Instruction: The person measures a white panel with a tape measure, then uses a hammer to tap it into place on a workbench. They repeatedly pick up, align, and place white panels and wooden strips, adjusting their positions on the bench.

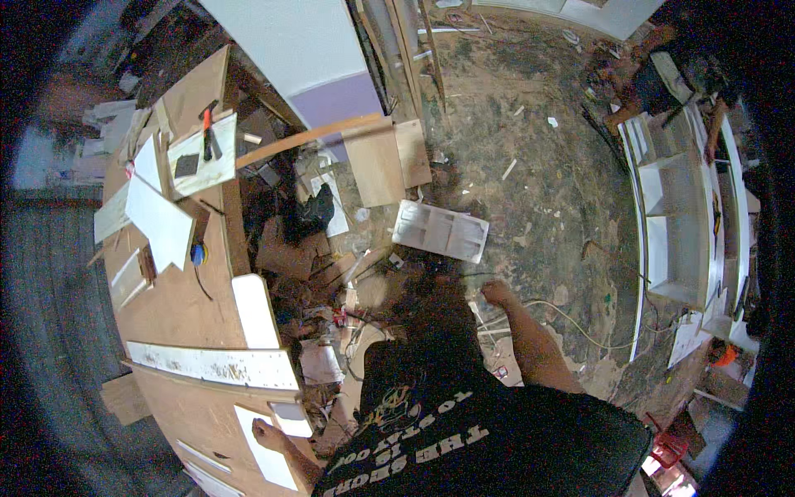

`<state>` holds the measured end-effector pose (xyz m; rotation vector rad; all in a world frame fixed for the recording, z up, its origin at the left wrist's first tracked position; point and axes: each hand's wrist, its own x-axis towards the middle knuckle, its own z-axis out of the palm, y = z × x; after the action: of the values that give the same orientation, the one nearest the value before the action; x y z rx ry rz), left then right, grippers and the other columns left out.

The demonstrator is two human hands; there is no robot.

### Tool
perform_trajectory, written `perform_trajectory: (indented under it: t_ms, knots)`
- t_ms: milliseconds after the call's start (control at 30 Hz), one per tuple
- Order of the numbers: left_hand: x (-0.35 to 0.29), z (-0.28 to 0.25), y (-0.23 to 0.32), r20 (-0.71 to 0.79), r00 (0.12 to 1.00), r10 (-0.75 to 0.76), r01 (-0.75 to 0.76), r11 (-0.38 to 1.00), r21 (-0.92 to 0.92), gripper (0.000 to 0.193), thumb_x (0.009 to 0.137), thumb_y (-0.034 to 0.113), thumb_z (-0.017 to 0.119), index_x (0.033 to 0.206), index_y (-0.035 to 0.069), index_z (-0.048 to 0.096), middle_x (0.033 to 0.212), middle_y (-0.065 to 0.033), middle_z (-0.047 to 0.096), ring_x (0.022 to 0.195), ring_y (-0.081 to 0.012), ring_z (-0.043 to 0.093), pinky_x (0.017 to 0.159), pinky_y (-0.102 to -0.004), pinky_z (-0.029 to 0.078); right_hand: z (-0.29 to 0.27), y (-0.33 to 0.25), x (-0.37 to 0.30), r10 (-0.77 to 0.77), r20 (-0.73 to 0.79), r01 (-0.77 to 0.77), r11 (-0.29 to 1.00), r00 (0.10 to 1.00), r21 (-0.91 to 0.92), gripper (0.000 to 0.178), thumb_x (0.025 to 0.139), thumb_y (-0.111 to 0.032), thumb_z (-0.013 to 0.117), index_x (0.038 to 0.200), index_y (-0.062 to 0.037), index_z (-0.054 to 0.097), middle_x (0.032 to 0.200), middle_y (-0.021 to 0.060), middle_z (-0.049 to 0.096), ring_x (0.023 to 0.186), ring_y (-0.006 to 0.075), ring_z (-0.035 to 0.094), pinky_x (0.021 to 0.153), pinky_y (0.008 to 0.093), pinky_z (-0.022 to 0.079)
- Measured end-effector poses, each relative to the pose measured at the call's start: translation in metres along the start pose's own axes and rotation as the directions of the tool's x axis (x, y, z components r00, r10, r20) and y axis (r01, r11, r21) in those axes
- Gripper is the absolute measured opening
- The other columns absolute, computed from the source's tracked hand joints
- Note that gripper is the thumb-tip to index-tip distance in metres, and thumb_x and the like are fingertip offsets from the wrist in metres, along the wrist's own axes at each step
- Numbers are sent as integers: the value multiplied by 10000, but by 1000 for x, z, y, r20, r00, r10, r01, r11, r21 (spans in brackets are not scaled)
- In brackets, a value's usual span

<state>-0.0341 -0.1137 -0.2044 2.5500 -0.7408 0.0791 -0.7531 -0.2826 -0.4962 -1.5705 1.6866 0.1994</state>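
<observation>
My left hand (267,434) is over a white panel (277,468) at the near end of the workbench. Its fingers are curled; whether they grip anything is hidden. A small grey-white piece (291,418) lies beside that hand. My right hand (497,292) hangs in front of my body above the floor, its fingers closed. Anything inside that fist is too small to make out. Past my feet, a small white divided frame (440,231) lies on the floor, just ahead of my right hand.
The wooden workbench (178,306) at left carries a hammer (208,132), white offcuts (161,207) and a long white strip (211,365). Scraps and a black bag (310,214) litter the floor. A pale hose (571,323) crosses it. At right a person (650,87) is by a white cabinet (679,224).
</observation>
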Motion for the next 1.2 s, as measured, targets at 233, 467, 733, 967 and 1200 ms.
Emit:
perform_trajectory:
  t_ms: [233,467,733,967,1200]
  knots:
    - [-42,27,179,157,948,275,-256,957,-134,352,1013,250,637,1163,-67,663,1114,-208,643,1054,-350,595,981,-464,463,-156,-1,172,120,-372,77,878,921,472,354,955,-347,613,1107,-49,728,966,219,735,852,329,729,795,463,577]
    - [-170,126,212,506,798,328,-231,941,-246,256,998,186,627,1188,15,625,1076,-131,675,926,-221,621,838,-404,553,-161,-27,283,-30,-21,32,992,999,124,378,945,-339,619,1208,-79,697,1116,251,713,1019,437,691,894,523,554]
    - [-204,280,225,848,510,-145,-17,984,178,290,1001,173,620,1240,10,600,1133,-128,662,960,-215,623,846,-388,550,-157,-18,508,3,-158,-20,994,987,-107,422,901,-309,668,1252,-77,652,1173,218,702,1039,406,686,900,563,535]
    - [-190,339,217,820,494,-289,35,949,314,325,1003,161,615,1286,5,578,1182,-125,649,990,-210,624,853,-373,547,-194,-17,668,-56,-294,-12,974,954,-225,395,906,-307,649,1228,-77,647,1119,213,706,1002,407,681,875,543,538]
    - [-204,340,210,822,433,-370,99,926,365,362,1006,150,609,1331,1,556,1231,-122,637,1020,-205,626,859,-359,544,-240,18,653,-159,-133,132,972,978,-192,370,912,-304,629,1203,-77,643,1066,207,711,964,408,677,851,522,541]
